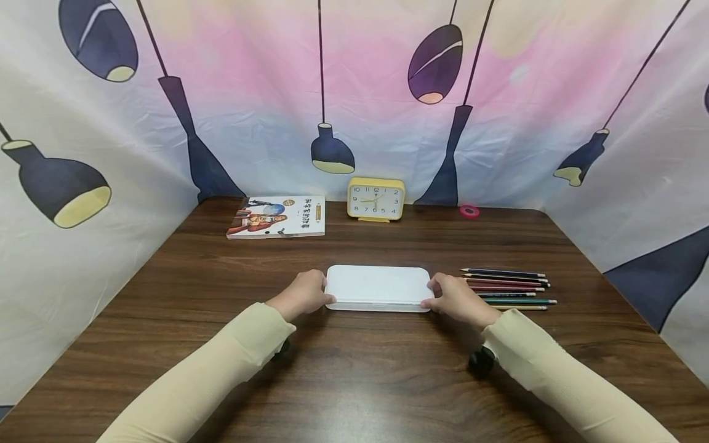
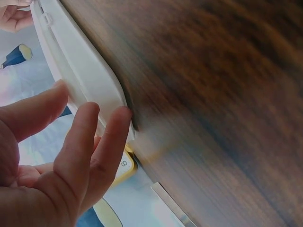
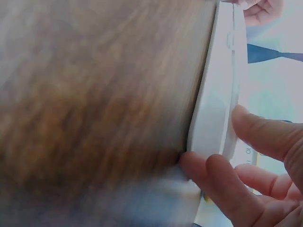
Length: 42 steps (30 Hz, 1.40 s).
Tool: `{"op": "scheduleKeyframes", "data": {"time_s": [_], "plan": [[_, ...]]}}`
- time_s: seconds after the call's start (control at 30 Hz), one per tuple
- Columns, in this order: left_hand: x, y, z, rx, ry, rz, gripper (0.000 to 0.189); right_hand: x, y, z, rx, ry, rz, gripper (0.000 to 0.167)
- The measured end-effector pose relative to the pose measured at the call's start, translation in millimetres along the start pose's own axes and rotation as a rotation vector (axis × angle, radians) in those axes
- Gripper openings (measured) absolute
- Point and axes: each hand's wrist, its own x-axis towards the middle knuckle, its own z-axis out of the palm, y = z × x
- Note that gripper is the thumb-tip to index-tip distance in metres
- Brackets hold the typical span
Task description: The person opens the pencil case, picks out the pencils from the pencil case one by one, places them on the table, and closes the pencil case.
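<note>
A white pencil case [image 1: 378,285] lies lengthwise across the middle of the table, its lid down. At its left end my left hand [image 1: 303,294] grips the corner, thumb at the near side and fingers round the end. My right hand [image 1: 455,298] holds the opposite end in a similar way. In the left wrist view, a small clasp [image 2: 46,19] shows on the long side of the case. The right wrist view has the thumb [image 3: 260,132] at the lid's edge and fingertips low by the tabletop. Just beyond my right hand lie several pencils [image 1: 515,289].
At the back of the wooden table [image 1: 354,381] stand a yellow alarm clock [image 1: 376,200] and, left of it, a flat book [image 1: 277,216]. A pink ring-shaped roll [image 1: 469,211] lies at the back right. A printed curtain [image 1: 266,92] hangs close behind the table.
</note>
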Motion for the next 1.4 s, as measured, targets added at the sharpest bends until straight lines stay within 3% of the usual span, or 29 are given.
{"op": "scheduleKeyframes", "data": {"time_s": [0.17,0.77,1.13,1.4], "plan": [[-0.9,-0.3,0.2,0.0,0.007,0.002,0.024,-0.6,-0.7,3.1,0.043,0.015,0.009,0.034],[-0.6,0.6,1.8,0.023,0.007,-0.004,0.024,0.1,-6.2,1.4,-0.048,0.047,-0.007,0.032],[-2.0,1.4,1.7,0.018,0.005,-0.001,0.024,-0.2,-4.4,1.5,-0.089,0.034,-0.049,0.034],[-2.0,-0.1,2.1,0.001,0.007,0.007,0.025,0.2,-3.7,-1.0,-0.095,0.003,-0.034,0.035]]}}
